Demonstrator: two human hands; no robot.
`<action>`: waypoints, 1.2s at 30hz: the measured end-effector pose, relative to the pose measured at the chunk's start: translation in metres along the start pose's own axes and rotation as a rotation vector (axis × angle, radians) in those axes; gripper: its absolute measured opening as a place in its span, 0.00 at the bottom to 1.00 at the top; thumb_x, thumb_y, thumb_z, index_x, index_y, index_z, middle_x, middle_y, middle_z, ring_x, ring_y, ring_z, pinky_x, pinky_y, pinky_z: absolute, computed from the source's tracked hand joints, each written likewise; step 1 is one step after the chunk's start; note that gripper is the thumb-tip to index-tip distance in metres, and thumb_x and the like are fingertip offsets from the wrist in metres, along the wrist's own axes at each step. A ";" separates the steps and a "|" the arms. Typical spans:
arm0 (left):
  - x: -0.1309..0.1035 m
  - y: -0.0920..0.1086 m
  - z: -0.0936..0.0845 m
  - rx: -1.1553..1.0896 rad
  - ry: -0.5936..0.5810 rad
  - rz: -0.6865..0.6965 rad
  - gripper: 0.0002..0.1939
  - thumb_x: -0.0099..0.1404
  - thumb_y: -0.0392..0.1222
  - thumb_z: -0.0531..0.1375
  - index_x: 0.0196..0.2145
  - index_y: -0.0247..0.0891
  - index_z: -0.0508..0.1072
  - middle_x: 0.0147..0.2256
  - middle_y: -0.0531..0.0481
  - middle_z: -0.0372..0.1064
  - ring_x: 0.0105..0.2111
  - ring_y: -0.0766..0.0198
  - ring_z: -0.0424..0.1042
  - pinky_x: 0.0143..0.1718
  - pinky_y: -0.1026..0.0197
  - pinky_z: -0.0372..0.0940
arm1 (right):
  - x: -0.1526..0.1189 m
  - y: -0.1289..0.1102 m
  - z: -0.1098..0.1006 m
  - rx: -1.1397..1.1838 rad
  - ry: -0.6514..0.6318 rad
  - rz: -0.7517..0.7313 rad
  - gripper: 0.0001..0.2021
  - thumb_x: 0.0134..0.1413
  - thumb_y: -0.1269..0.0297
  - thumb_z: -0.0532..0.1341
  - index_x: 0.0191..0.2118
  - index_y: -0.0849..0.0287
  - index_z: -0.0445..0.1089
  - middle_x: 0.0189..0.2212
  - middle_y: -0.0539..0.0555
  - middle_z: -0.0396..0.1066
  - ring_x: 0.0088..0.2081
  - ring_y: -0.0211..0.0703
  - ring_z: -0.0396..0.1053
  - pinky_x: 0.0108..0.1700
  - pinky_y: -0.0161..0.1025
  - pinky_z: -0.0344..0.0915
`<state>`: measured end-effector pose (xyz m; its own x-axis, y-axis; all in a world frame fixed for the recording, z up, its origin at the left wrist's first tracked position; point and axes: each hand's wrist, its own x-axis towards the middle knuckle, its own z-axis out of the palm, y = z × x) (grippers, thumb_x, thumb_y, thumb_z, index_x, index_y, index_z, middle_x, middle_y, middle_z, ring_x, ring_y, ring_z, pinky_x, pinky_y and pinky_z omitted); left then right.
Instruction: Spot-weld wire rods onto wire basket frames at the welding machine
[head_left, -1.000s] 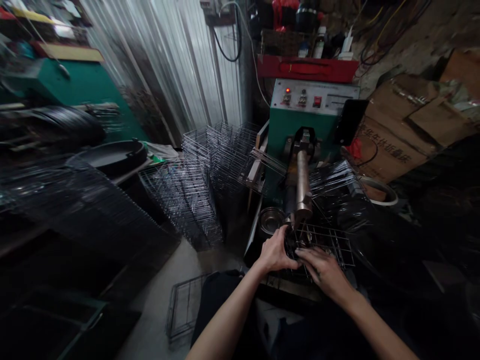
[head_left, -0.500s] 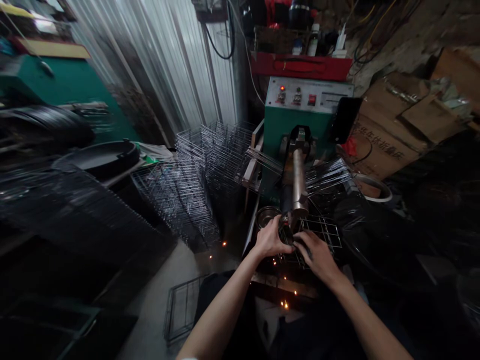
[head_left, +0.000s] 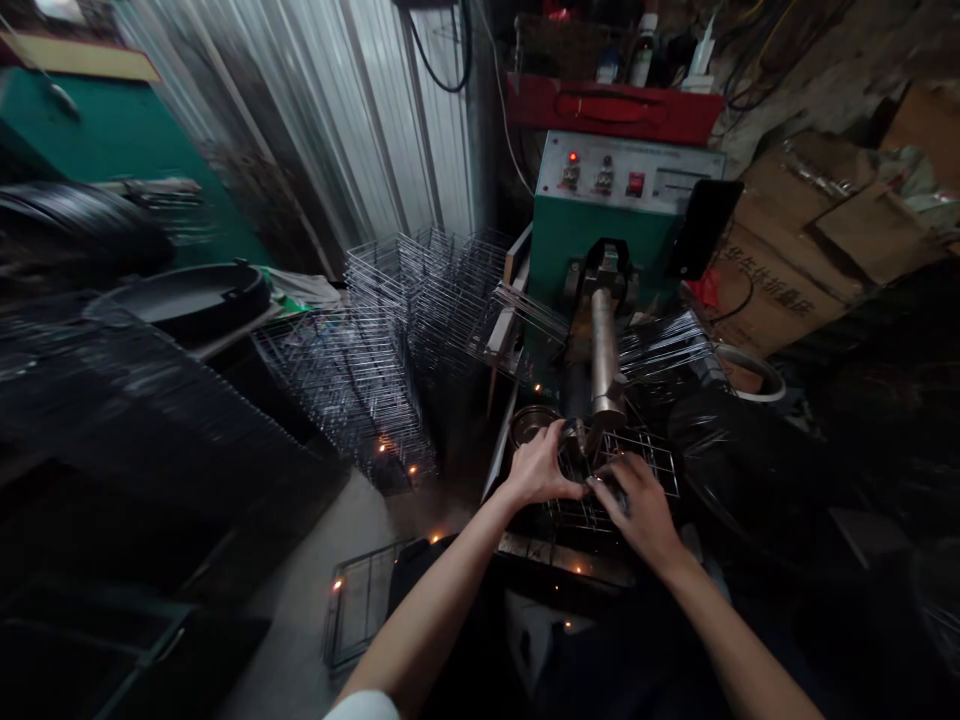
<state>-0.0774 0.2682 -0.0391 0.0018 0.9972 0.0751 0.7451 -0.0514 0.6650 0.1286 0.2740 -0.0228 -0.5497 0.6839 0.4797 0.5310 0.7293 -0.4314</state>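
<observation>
Nearby stand stacked wire grids (head_left: 379, 365); left hand (head_left: 541, 468) and right hand (head_left: 639, 505) have unclear grips.

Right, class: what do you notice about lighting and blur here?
Head view, lighting: dim, paler on the corrugated wall, orange glow from sparks. Head view, blur: left edge smeared, control panel sharper, left hand and right hand readable.

What bears the wire grid (head_left: 649, 462) by my fingers (head_left: 551, 447) too dark to tell, green machine (head_left: 553, 235) ahead of me carrying a red case (head_left: 615, 108), bottles (head_left: 643, 55) standing on it
</observation>
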 end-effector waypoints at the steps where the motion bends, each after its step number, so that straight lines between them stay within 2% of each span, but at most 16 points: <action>1: 0.001 -0.001 0.000 -0.004 0.014 -0.002 0.57 0.41 0.56 0.72 0.65 0.46 0.51 0.58 0.42 0.65 0.55 0.41 0.69 0.54 0.45 0.65 | 0.001 0.001 0.001 -0.010 0.018 0.001 0.06 0.66 0.62 0.58 0.38 0.56 0.69 0.38 0.57 0.68 0.43 0.52 0.67 0.46 0.46 0.65; 6: 0.011 -0.006 0.000 -0.037 0.009 -0.051 0.58 0.40 0.58 0.72 0.65 0.47 0.52 0.59 0.43 0.65 0.56 0.42 0.69 0.55 0.47 0.65 | 0.011 0.016 0.005 -0.065 0.026 -0.008 0.07 0.66 0.63 0.58 0.36 0.57 0.71 0.36 0.57 0.68 0.40 0.52 0.66 0.43 0.46 0.66; 12: 0.027 -0.012 -0.007 -0.033 0.011 -0.033 0.58 0.40 0.59 0.72 0.66 0.47 0.52 0.60 0.44 0.64 0.58 0.43 0.67 0.57 0.47 0.64 | 0.023 0.026 0.007 -0.037 0.005 -0.034 0.07 0.64 0.68 0.57 0.39 0.57 0.72 0.36 0.57 0.68 0.40 0.51 0.66 0.43 0.47 0.66; 20: 0.031 -0.012 -0.014 0.073 -0.016 0.002 0.62 0.39 0.60 0.72 0.68 0.46 0.49 0.59 0.40 0.64 0.56 0.38 0.68 0.55 0.43 0.64 | 0.023 0.029 0.010 -0.004 -0.002 -0.021 0.07 0.65 0.65 0.57 0.38 0.56 0.73 0.35 0.56 0.69 0.39 0.50 0.68 0.43 0.46 0.66; 24: 0.032 -0.008 -0.019 0.088 -0.036 -0.003 0.62 0.41 0.61 0.72 0.68 0.50 0.48 0.59 0.40 0.64 0.56 0.37 0.68 0.55 0.42 0.64 | 0.024 0.031 0.012 0.050 0.037 -0.034 0.10 0.66 0.64 0.56 0.37 0.56 0.75 0.35 0.55 0.72 0.39 0.49 0.70 0.42 0.44 0.68; 26: 0.029 -0.015 -0.022 0.066 -0.075 0.008 0.63 0.41 0.62 0.72 0.69 0.52 0.46 0.62 0.40 0.61 0.59 0.37 0.65 0.58 0.41 0.61 | 0.021 0.032 0.009 0.097 0.066 -0.021 0.10 0.65 0.62 0.57 0.38 0.57 0.76 0.37 0.56 0.73 0.40 0.50 0.71 0.43 0.45 0.68; 28: 0.020 -0.033 -0.020 0.010 -0.106 0.019 0.69 0.39 0.62 0.73 0.70 0.53 0.39 0.66 0.39 0.52 0.64 0.35 0.57 0.60 0.35 0.57 | 0.012 0.035 0.001 0.168 0.068 0.037 0.10 0.65 0.60 0.58 0.41 0.56 0.76 0.39 0.57 0.74 0.41 0.50 0.72 0.44 0.45 0.69; 30: 0.003 -0.062 -0.008 -0.126 -0.091 -0.016 0.76 0.34 0.61 0.75 0.70 0.53 0.31 0.70 0.37 0.38 0.68 0.34 0.45 0.62 0.31 0.52 | -0.002 0.038 -0.011 0.274 0.048 0.144 0.11 0.65 0.58 0.59 0.43 0.56 0.76 0.40 0.57 0.74 0.42 0.50 0.72 0.44 0.44 0.69; 32: -0.017 -0.094 0.018 -0.392 -0.039 -0.111 0.83 0.31 0.56 0.77 0.70 0.48 0.24 0.71 0.34 0.26 0.70 0.35 0.38 0.64 0.33 0.50 | -0.019 0.040 -0.023 0.413 0.028 0.289 0.12 0.64 0.55 0.60 0.42 0.57 0.75 0.40 0.58 0.74 0.43 0.50 0.72 0.44 0.43 0.70; 33: -0.027 -0.107 0.035 -0.560 -0.039 -0.149 0.82 0.33 0.54 0.76 0.69 0.47 0.21 0.71 0.34 0.24 0.70 0.37 0.38 0.64 0.36 0.52 | -0.027 0.040 -0.028 0.490 0.033 0.369 0.12 0.63 0.54 0.61 0.42 0.58 0.75 0.40 0.58 0.75 0.42 0.51 0.73 0.43 0.43 0.71; 36: -0.042 -0.129 0.089 -1.045 -0.144 -0.213 0.74 0.41 0.52 0.73 0.68 0.60 0.21 0.72 0.41 0.25 0.68 0.42 0.49 0.59 0.39 0.61 | -0.050 0.035 -0.034 0.711 0.119 0.598 0.18 0.56 0.50 0.67 0.42 0.59 0.72 0.36 0.58 0.75 0.35 0.49 0.74 0.36 0.41 0.72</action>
<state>-0.1143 0.2378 -0.1937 0.0690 0.9847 -0.1599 -0.1991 0.1706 0.9650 0.1964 0.2648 -0.0357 -0.2225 0.9712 0.0852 0.1636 0.1233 -0.9788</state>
